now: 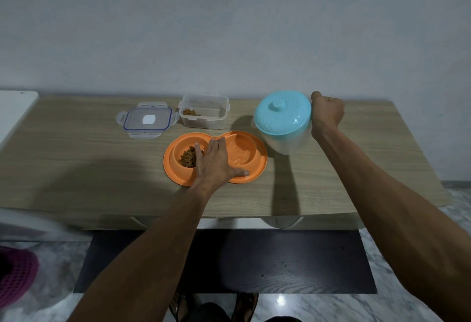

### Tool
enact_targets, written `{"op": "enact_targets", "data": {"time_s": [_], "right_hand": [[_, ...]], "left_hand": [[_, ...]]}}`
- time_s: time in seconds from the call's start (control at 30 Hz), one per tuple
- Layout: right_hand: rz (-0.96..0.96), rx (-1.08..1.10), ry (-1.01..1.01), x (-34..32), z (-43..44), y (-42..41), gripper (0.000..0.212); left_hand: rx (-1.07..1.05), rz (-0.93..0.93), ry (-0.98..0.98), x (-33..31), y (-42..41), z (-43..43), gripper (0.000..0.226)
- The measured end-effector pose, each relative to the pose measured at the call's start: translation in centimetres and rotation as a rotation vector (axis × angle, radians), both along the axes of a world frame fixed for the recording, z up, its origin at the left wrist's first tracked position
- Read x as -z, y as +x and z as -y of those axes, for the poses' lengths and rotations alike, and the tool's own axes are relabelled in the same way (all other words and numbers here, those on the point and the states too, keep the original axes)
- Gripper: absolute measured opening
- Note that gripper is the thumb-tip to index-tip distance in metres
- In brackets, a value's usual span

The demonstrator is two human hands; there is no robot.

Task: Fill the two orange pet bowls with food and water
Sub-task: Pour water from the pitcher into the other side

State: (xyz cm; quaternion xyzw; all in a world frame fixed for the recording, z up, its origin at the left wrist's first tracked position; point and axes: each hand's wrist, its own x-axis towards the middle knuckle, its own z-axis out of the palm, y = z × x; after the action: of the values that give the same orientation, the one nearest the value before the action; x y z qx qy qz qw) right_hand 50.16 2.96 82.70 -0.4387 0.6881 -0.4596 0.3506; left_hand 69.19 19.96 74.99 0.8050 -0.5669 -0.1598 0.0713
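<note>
1. Fingers point(204, 152) of the left hand point(216, 162) are lying flat and slightly spread across the middle of the orange double bowl point(175, 176), pressing it down rather than pinching anything; the thumb is resting on the near rim.
2. That bowl is sitting on the counter point(76, 158) toward its near edge, its long axis running left to right. Its left well is holding brown kibble point(187, 158); its right well point(242, 153) is looking glossy, though whether water is already in it is hard to tell.
3. Just right of the bowl, and slightly farther back, the jug with the turquoise lid point(280, 112) is tilting, its base apparently lifting off the counter beside the right well.
4. The right hand point(327, 112) is curling closed at the jug's right side, evidently around a handle hidden from view.
5. By my judgement, the coming move is turning on this: the right well is lying left of and nearer than the jug, so any pour needs to go leftward and toward the person.
6. Farther back, a clear container point(204, 115) with a little kibble is standing open, its lid point(146, 123) lying flat to its left.
</note>
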Motion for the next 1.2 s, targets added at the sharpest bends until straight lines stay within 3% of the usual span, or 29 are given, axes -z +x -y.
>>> {"op": "enact_targets", "data": {"time_s": [0.4, 0.77, 1.03, 1.2], "right_hand": [[0.293, 0.123, 0.147, 2.2, 3.0, -1.1, 0.024], [0.351, 0.084, 0.168, 3.5, 3.6, -2.4, 0.017], [0.300, 0.200, 0.223, 4.5, 1.0, -4.2, 0.041], [0.187, 0.182, 0.333, 9.8, -1.5, -5.2, 0.073]], "left_hand": [[-0.007, -0.009, -0.019, 0.2, 0.1, -0.1, 0.122], [-0.011, -0.019, -0.014, 0.0, 0.0, -0.1, 0.122], [0.021, -0.019, -0.004, -0.5, 0.0, -0.3, 0.123], [-0.042, -0.001, -0.065, -1.7, 1.4, -1.5, 0.120]]}}
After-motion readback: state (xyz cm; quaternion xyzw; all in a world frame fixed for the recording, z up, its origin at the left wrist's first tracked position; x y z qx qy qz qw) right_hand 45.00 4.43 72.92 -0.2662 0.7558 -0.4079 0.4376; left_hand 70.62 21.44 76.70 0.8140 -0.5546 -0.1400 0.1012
